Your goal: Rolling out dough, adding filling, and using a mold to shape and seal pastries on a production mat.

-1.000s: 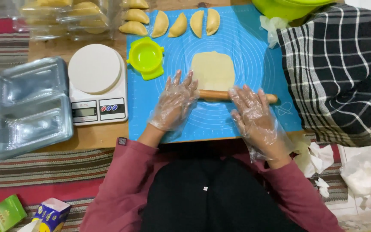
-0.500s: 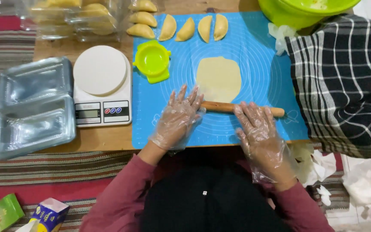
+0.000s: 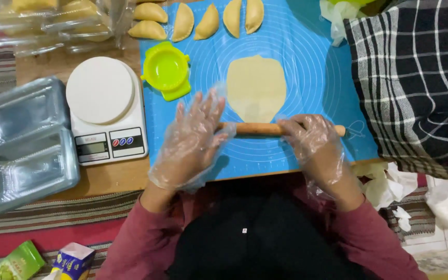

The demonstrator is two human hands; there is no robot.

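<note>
Rolling pin (image 3: pixel 257 128): wooden, lying crosswise on the blue mat (image 3: pixel 312 78) at the near edge of the dough sheet (image 3: pixel 256 85), so a forward push flattens it.
Your left hand (image 3: pixel 193 142): gloved, fingers spread flat, palm resting on the pin's left end; an open grip, pressing rather than clasping.
Your right hand (image 3: pixel 315 142): gloved, fingers draped loosely over the right end, not closed around it.
Green press mould (image 3: pixel 167 70): open, empty, on the mat's left edge.
Folded pastries (image 3: pixel 198 18): a row along the mat's far edge.
Kitchen scale (image 3: pixel 107 111): on the counter, platform bare.
Clear plastic trays (image 3: pixel 22 145): left of the scale, empty; farther trays (image 3: pixel 53 15) hold pastries.
</note>
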